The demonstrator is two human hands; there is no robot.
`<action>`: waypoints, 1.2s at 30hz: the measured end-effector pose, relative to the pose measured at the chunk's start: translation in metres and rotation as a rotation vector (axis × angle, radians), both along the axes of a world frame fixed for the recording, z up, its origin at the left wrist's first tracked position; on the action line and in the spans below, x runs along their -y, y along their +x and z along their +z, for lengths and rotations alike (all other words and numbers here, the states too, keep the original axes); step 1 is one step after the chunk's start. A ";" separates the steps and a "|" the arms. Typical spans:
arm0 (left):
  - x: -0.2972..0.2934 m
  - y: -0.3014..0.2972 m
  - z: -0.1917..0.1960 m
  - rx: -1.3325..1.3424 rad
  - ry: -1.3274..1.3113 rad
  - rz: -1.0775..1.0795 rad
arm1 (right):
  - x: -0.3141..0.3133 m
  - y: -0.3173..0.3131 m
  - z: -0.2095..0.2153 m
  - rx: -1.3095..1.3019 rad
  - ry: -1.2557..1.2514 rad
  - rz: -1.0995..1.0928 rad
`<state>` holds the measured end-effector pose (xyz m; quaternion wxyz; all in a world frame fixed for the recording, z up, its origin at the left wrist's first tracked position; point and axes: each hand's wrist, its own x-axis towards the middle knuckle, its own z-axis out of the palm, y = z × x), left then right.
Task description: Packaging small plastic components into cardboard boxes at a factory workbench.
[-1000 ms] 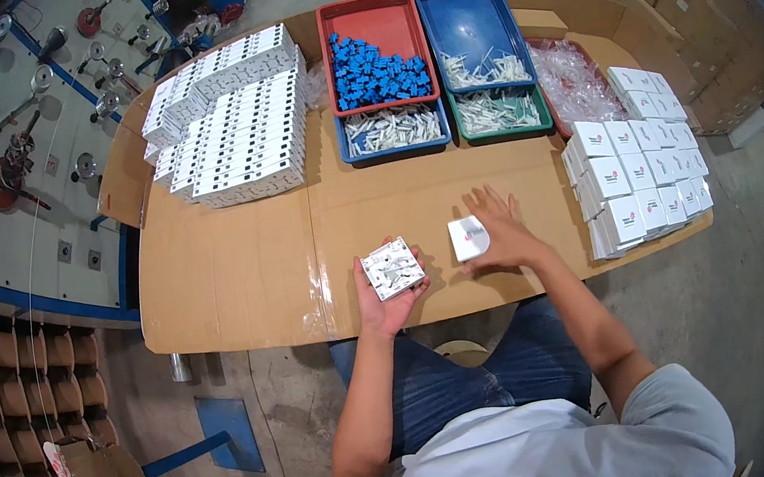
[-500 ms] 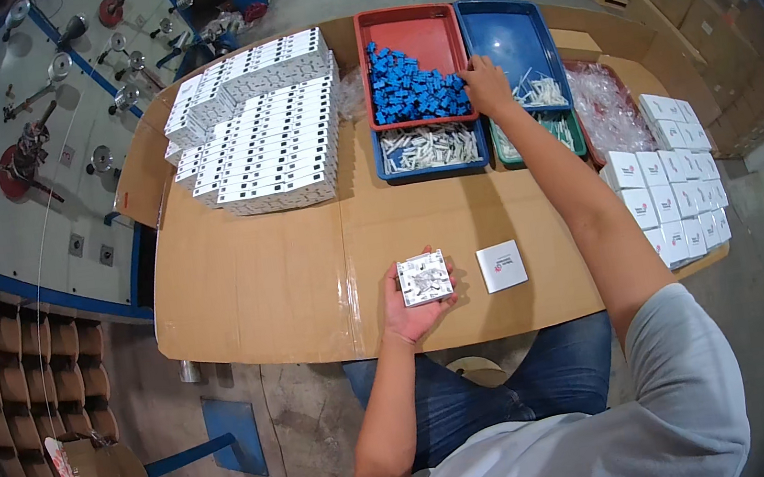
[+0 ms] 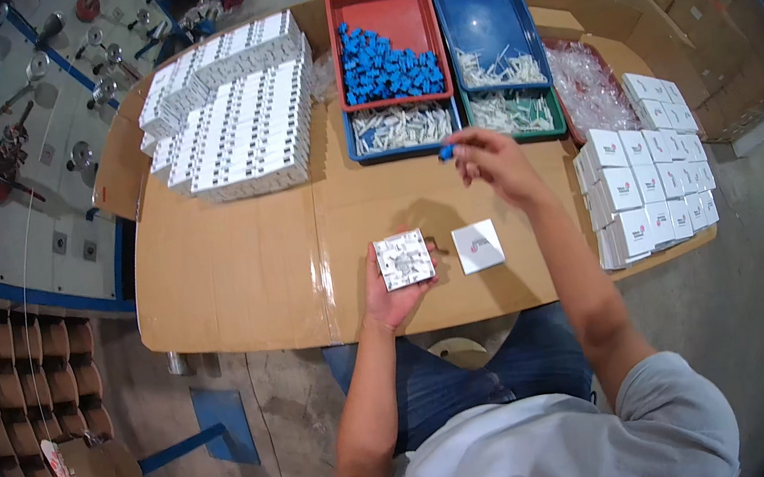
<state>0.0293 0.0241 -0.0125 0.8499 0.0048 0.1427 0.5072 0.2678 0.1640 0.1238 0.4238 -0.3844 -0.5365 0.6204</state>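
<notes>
My left hand [image 3: 393, 297] is closed from below around a square white plastic housing [image 3: 404, 260]. Its inner side faces up, showing moulded detail. Above the cardboard-covered tabletop, my right hand [image 3: 498, 165] pinches a small blue plastic part [image 3: 446, 152] between thumb and fingers. A flat square white cover [image 3: 480, 247] with a small reddish print lies on the cardboard, to the right of the housing. Beyond my right hand, a red tray [image 3: 383, 9] contains a heap of blue plastic parts [image 3: 389, 69] like the one I hold.
Blue tray [image 3: 483, 13] and green tray [image 3: 559, 119] hold small white pieces, as does another blue tray [image 3: 356, 153]. White boxes [image 3: 240, 112] are stacked at far left, square white covers [image 3: 651, 189] at right. Clear plastic bags [image 3: 585, 81] fill a reddish bin.
My right hand has come back from the red tray toward me, now with a blue part visible in its fingers. My left hand still holds the housing. The whole view has shifted slightly.
</notes>
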 end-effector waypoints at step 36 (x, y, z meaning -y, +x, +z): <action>0.069 0.097 0.102 -0.488 0.064 0.059 | 0.152 0.005 0.015 0.185 0.109 0.112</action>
